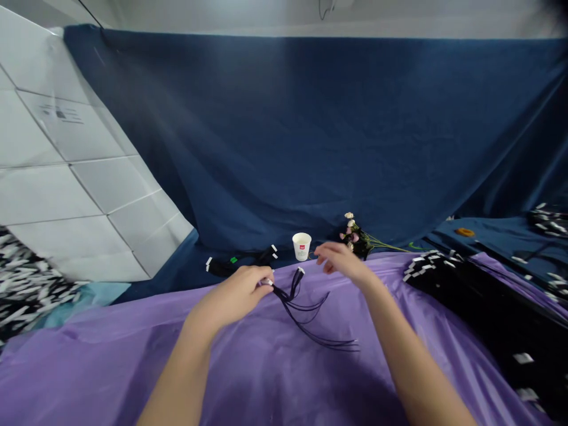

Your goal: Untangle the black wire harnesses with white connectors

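Observation:
My left hand (242,291) is closed on the white connector end of a bundle of black cables (306,319). Their loose ends fan out to the right over the purple cover (266,367). Beside that bundle lies a short black folded piece with a white connector (297,281). My right hand (341,259) hovers just right of a white paper cup (302,247) with a red label, its fingers bent inward. A thin dark line shows at its fingertips, too small to name.
Behind my left hand lie black cable bundles (217,267) with white ends. Artificial flowers (355,236) lie right of the cup. A large pile of black cables (470,313) covers the right side, with an orange roll (464,232) behind. More white-ended cables (26,278) are heaped at left.

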`<move>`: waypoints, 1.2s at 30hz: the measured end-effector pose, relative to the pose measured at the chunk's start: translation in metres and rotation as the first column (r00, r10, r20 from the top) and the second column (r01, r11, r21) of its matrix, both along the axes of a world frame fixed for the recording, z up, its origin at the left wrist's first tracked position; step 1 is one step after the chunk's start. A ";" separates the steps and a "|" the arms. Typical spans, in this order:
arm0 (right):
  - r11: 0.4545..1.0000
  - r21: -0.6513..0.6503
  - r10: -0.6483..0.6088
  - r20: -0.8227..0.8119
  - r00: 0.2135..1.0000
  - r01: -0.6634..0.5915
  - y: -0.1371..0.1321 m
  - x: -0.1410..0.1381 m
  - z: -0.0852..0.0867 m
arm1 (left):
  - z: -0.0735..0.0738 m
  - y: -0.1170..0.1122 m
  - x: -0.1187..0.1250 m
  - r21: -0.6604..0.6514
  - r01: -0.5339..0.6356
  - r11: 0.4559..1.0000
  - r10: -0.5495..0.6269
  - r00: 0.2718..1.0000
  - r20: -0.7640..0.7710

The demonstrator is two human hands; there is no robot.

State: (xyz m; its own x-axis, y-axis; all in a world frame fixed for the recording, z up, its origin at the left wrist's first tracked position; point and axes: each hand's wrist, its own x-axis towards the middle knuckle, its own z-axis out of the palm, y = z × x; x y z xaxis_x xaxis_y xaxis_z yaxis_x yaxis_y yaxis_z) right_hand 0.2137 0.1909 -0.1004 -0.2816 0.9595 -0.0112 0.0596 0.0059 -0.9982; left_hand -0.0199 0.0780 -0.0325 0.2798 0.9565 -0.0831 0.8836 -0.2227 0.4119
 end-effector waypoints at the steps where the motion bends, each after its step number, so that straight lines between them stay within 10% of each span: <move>1: 0.995 -0.101 0.027 0.027 0.999 -0.024 0.007 -0.009 -0.016 | 0.007 0.004 0.000 0.013 0.029 0.999 -0.030 0.999 0.032; 7: 0.861 -0.501 0.074 -0.050 0.996 -0.089 0.016 -0.060 -0.083 | 0.027 0.033 0.001 -0.023 0.127 0.992 -0.123 0.984 0.130; 16: 0.786 -0.610 -0.179 -0.382 0.907 -0.102 0.022 -0.085 -0.090 | 0.035 0.038 -0.011 -0.073 0.328 0.942 -0.304 0.924 0.231; 21: 0.879 -0.475 -0.288 -0.470 0.834 0.037 0.010 -0.083 -0.057 | 0.039 0.031 -0.023 0.001 0.240 0.971 -0.233 0.944 0.235; 27: 0.996 -0.055 -0.086 -0.505 0.859 0.067 -0.023 -0.071 0.029 | 0.040 0.021 -0.022 0.115 0.104 0.988 -0.145 0.889 0.434; 31: 0.956 0.286 0.024 -0.316 0.948 0.071 -0.048 -0.063 0.064 | 0.033 0.015 -0.009 0.143 0.010 0.990 -0.087 0.837 0.541; 36: 0.895 0.445 -0.010 -0.047 0.999 0.030 -0.064 -0.056 0.064 | 0.025 0.015 0.002 0.168 -0.059 0.984 -0.054 0.799 0.599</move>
